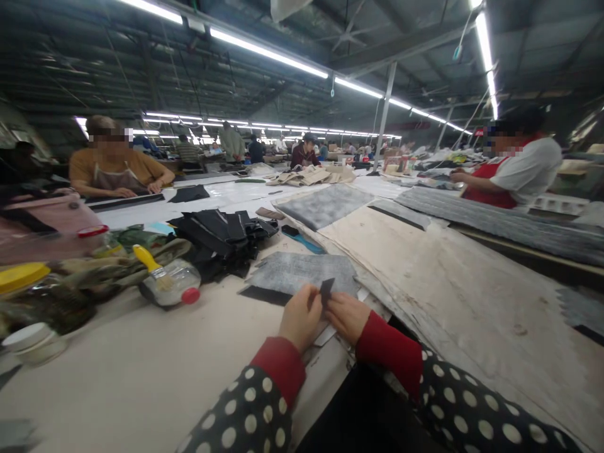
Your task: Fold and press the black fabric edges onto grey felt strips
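Dark strip, pinched between both hands.

We note the left hand and right hand closed on it, just above a grey fabric panel. A loose pinch could drop so small a piece; a careless sleeve could knock the yellow-handled brush.

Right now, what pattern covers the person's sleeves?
Black sleeves with white polka dots, in the head view.

No legible text, label, brand or number in view, small red rectangular sign at far right too distant to read
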Action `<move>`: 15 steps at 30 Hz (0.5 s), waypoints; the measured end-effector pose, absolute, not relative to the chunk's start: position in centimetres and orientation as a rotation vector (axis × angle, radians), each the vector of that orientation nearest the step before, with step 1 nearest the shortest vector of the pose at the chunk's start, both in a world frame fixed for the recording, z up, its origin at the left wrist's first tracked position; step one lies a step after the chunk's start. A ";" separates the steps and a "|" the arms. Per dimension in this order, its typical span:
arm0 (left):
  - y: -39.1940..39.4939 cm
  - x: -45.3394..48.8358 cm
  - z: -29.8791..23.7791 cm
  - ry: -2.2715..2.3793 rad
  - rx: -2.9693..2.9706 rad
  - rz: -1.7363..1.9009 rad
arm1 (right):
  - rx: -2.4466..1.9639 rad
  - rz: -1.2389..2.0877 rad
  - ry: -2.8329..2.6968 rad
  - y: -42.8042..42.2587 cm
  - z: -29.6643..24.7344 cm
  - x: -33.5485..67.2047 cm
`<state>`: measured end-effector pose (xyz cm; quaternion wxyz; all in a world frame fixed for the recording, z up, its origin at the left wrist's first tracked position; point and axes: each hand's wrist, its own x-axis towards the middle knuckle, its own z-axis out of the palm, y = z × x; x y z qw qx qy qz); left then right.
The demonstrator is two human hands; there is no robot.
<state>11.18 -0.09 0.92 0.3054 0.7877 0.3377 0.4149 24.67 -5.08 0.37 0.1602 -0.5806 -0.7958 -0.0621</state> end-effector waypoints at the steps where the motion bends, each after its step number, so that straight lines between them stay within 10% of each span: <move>1: -0.2 11.2 1.0 0.880 2.079 1.090 | -1.664 -0.182 -2.266 -4.8 0.2 24.6; 15: 6.1 -6.9 11.3 0.991 0.888 2.069 | -1.746 -0.272 -2.264 -4.6 0.3 24.0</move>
